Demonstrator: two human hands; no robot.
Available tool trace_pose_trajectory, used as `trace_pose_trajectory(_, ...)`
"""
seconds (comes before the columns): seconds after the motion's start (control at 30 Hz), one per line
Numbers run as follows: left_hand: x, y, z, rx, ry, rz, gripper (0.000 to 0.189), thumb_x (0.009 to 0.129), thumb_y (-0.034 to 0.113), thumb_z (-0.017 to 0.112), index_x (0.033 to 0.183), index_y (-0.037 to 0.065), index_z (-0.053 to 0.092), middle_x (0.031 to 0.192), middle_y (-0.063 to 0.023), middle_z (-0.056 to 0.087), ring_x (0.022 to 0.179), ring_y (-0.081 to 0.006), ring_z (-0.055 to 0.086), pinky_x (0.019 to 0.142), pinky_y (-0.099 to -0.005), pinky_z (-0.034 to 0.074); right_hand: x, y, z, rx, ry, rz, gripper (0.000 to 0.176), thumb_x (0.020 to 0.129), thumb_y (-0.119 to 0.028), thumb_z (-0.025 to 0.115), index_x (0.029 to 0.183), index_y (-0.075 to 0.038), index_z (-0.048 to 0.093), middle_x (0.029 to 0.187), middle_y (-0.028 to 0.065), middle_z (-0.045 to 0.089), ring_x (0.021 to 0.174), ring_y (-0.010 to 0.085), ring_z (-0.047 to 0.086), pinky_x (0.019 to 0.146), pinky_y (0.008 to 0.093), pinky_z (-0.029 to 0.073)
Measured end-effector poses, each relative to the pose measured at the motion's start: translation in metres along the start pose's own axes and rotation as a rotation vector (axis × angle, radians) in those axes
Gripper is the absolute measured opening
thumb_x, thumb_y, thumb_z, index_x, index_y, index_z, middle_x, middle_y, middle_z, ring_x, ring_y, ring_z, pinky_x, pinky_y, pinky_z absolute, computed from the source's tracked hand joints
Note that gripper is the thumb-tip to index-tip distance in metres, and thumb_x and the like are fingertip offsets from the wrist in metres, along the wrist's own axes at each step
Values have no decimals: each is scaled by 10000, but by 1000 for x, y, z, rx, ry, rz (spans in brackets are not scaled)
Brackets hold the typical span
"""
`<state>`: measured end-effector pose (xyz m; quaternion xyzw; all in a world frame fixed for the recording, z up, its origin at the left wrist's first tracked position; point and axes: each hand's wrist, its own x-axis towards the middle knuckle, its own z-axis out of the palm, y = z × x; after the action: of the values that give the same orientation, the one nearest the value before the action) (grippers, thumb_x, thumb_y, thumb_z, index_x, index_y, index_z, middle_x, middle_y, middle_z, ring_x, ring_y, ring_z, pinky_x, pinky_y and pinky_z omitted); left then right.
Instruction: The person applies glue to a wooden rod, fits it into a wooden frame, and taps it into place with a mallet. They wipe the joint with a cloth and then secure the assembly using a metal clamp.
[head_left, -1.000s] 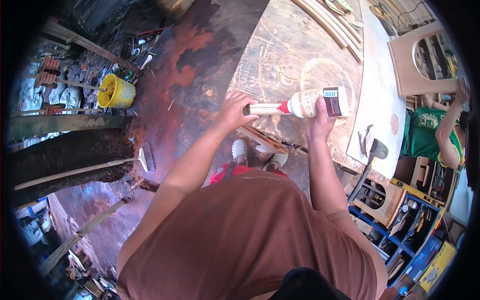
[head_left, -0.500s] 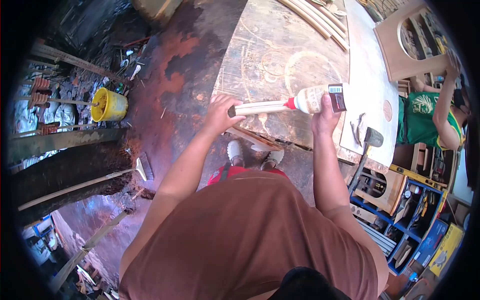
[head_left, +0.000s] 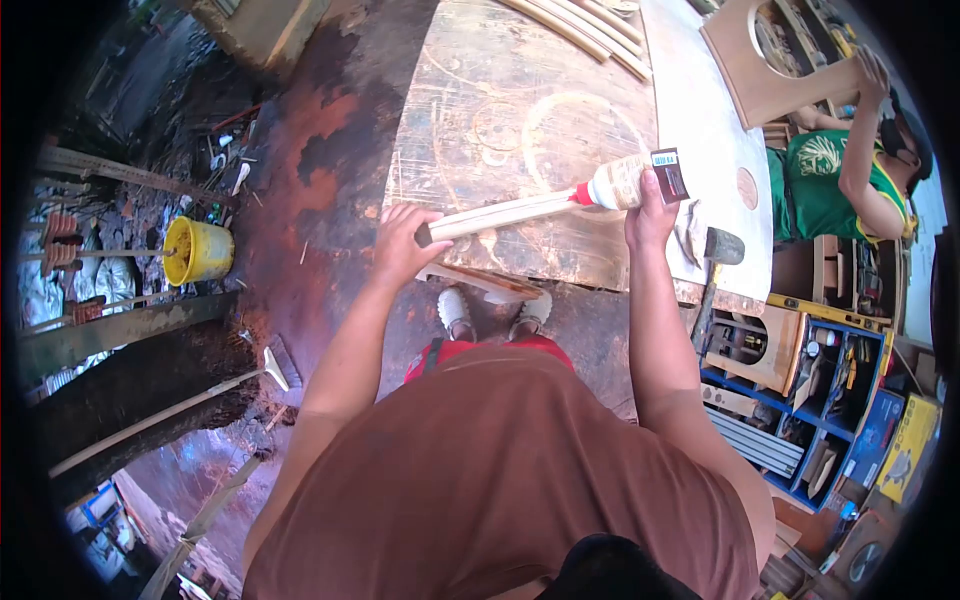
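Observation:
A pale wooden strip (head_left: 500, 214) slants over the near part of the workbench (head_left: 470, 110), its left end gripped by my left hand (head_left: 402, 243). My right hand (head_left: 654, 212) is wrapped round a white glue bottle (head_left: 618, 184) with a dark label. The bottle lies nearly sideways, and its red nozzle (head_left: 580, 195) points left at the strip's right end. Whether the tip touches the wood cannot be told. A light line runs along the strip's upper face.
Several wooden strips (head_left: 590, 30) lie at the bench's far side. A mallet (head_left: 724, 246) rests at the right edge. Another person (head_left: 840, 180) in green holds a cut-out panel (head_left: 745, 70). A yellow bucket (head_left: 200, 250) and a broom (head_left: 275, 370) are at left.
The whole view has shifted, with the bench and both hands lying further left. The strip is tilted more, its left end lower, and the bottle is still by its right end.

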<state>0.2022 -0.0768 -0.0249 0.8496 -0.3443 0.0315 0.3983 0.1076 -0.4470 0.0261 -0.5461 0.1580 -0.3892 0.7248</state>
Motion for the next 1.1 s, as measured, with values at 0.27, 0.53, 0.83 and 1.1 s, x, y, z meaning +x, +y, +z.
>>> trace_pose_trajectory(0.27,1,2,-2,-4,2,2,426,603,223,886,952,91,680,927,-84,657,983,-303,599,945,-420,416,35,-8,-41,-42,34,-58,539,855,-90,749,1307,-19,464,1174,80,574,1087,187,569,986,351,468)
trace_pose_trajectory(0.53,2,3,-1,19,-5,31,432,607,213,882,958,69,675,921,-80,663,955,-300,603,912,-415,424,52,-16,-58,-1,91,-60,558,853,-44,738,1331,-28,450,1193,87,578,1092,199,585,982,361,489)
trace_pose_trajectory(0.83,2,4,-2,47,-15,33,448,611,235,882,979,82,677,944,-85,664,963,-297,604,910,-410,425,66,-25,-69,-60,118,-94,529,854,-43,737,1312,-25,472,1191,89,591,1090,201,592,979,354,482)
trace_pose_trajectory(1.1,2,5,-1,54,-15,26,448,618,245,884,983,87,678,958,-92,666,966,-299,604,910,-405,431,76,-30,-77,-89,127,-86,549,845,-49,749,1320,-26,474,1205,96,596,1111,206,586,999,361,463)
